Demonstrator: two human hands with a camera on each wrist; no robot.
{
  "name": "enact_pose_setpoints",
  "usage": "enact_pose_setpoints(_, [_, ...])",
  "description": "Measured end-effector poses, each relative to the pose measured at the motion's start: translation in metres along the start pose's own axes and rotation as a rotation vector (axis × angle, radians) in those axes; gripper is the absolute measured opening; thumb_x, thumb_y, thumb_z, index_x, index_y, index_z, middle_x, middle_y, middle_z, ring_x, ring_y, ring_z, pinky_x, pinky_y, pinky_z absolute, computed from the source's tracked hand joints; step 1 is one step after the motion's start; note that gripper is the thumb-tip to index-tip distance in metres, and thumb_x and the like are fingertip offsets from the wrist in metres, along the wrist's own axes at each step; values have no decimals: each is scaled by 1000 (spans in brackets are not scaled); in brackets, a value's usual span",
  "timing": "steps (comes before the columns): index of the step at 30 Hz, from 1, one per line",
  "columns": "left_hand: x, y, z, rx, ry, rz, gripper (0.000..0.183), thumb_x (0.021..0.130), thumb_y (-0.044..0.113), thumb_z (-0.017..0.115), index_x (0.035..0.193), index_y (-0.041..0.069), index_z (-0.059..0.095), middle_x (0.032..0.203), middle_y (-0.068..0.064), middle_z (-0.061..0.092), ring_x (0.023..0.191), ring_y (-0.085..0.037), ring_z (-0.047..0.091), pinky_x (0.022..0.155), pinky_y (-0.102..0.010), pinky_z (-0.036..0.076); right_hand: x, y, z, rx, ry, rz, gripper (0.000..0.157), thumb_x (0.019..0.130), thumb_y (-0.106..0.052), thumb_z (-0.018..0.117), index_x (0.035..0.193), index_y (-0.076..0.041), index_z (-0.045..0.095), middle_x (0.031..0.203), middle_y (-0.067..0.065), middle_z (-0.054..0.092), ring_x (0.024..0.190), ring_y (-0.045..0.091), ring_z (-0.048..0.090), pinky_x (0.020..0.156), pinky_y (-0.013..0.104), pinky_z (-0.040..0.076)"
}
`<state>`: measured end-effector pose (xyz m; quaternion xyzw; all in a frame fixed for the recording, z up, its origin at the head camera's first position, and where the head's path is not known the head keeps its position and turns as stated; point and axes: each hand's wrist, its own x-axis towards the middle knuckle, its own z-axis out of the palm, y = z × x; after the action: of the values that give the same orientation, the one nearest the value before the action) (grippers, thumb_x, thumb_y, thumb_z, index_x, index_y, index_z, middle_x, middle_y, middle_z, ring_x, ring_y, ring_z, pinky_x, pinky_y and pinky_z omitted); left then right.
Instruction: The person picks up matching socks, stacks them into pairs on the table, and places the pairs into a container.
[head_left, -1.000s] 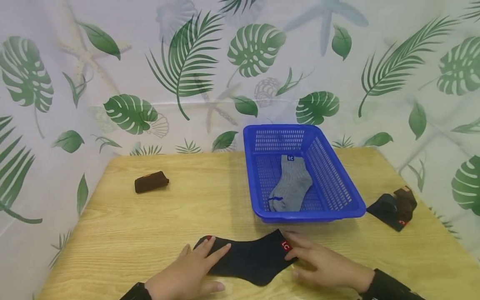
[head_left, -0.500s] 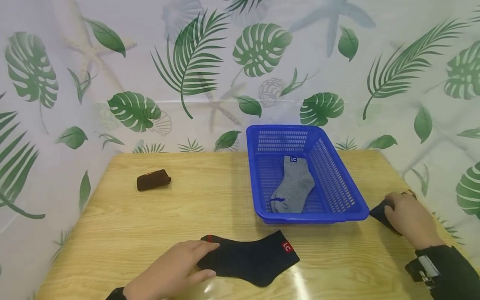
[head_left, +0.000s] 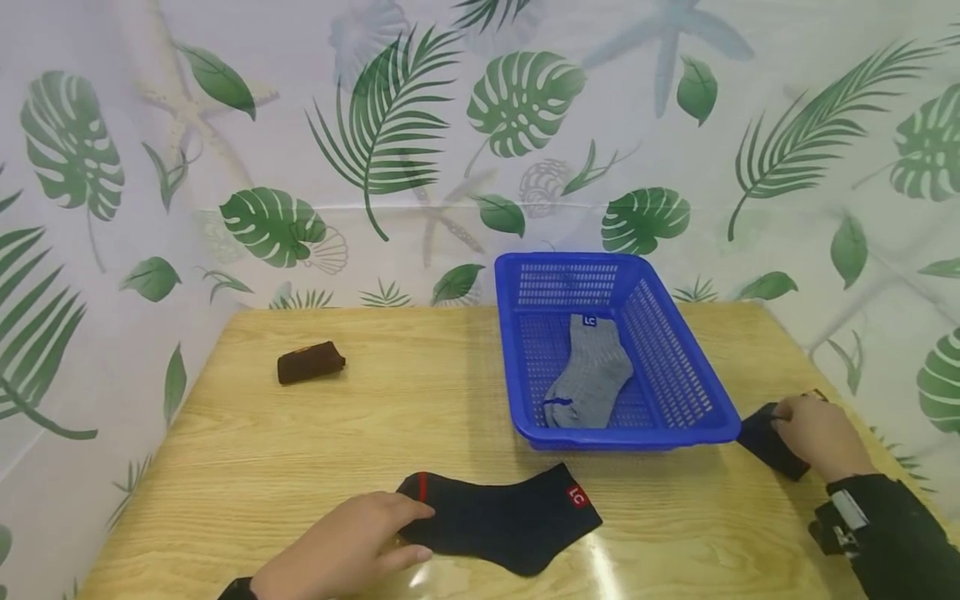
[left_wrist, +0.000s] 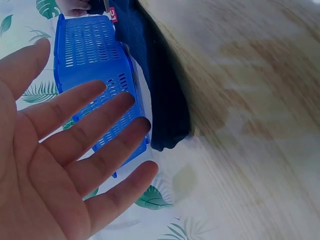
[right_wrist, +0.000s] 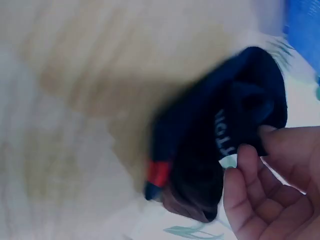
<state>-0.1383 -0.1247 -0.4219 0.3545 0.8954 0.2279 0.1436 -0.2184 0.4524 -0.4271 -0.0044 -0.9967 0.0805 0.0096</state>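
Observation:
A black sock (head_left: pixel 502 521) with a red LC tag and a red toe stripe lies flat at the front of the table. My left hand (head_left: pixel 348 537) is at its toe end, and the left wrist view shows these fingers (left_wrist: pixel 90 130) straight and spread. Beside the basket on the right, my right hand (head_left: pixel 821 437) pinches a second dark sock (head_left: pixel 772 446). In the right wrist view, thumb and fingertips grip this crumpled sock (right_wrist: pixel 200 125) near white lettering. A red patch shows at its end, and a brown piece of fabric (right_wrist: pixel 192 202) lies against it.
A blue plastic basket (head_left: pixel 630 437) stands at the back right, holding grey socks (head_left: pixel 596 371) with a blue LC tag. A small brown rolled bundle (head_left: pixel 311 362) lies at the back left of the wooden table (head_left: pixel 375 417). Leaf-patterned cloth surrounds the back and sides.
My right hand has left the flat sock's cuff, moved right and taken hold of the dark sock beside the basket. My left hand has drawn back slightly toward the toe's edge.

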Motion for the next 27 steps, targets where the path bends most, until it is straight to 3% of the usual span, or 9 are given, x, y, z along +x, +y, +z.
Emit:
enact_pose_setpoints(6, [0, -2, 4, 5, 20, 10, 56, 92, 54, 45, 120, 8, 62, 115, -5, 67, 105, -17, 60, 87, -36, 53, -8, -21, -25, 86, 201, 26, 26, 88, -14, 56, 98, 9, 61, 95, 36, 64, 78, 51, 57, 59, 54, 46])
enact_pose_setpoints(12, [1, 1, 5, 34, 67, 32, 55, 93, 54, 43, 120, 9, 62, 115, -4, 67, 106, -18, 60, 88, -37, 53, -25, -52, -57, 155, 389, 61, 25, 90, -16, 54, 101, 5, 60, 93, 32, 65, 73, 43, 60, 47, 37, 42])
enact_pose_setpoints(16, [3, 4, 5, 45, 97, 41, 52, 94, 52, 43, 119, 10, 63, 115, -3, 67, 105, -18, 60, 88, -39, 53, -37, -83, -83, 183, 574, 46, 25, 89, -12, 51, 100, 10, 60, 90, 33, 61, 74, 43, 56, 52, 42, 41])
enact_pose_setpoints(19, [7, 9, 2, 56, 135, 36, 48, 94, 49, 45, 117, 11, 64, 115, -2, 67, 106, -19, 61, 88, -40, 53, -49, -115, -100, 207, 705, -37, 24, 88, -9, 50, 96, 11, 60, 93, 31, 62, 79, 40, 54, 64, 42, 39])
enact_pose_setpoints(21, [13, 15, 1, 60, 166, 27, 44, 94, 47, 47, 116, 12, 64, 115, -2, 67, 106, -20, 61, 88, -41, 52, -58, -138, -109, 206, 749, -120, 20, 86, -8, 53, 95, 9, 62, 92, 28, 66, 79, 37, 55, 68, 36, 38])
enact_pose_setpoints(24, [23, 25, 2, 35, 221, 29, 40, 94, 44, 50, 116, 14, 64, 116, -1, 66, 108, -19, 60, 91, -42, 51, -71, -170, -115, 171, 772, -279, 14, 80, -5, 59, 91, 3, 64, 81, 22, 70, 69, 32, 60, 57, 27, 39])
enact_pose_setpoints(27, [36, 39, 7, -38, 266, 58, 43, 92, 45, 52, 120, 14, 61, 121, -2, 65, 112, -18, 58, 93, -41, 50, -80, -198, -112, 142, 740, -419, 14, 73, -2, 66, 87, -3, 64, 70, 12, 71, 58, 24, 63, 43, 24, 42])
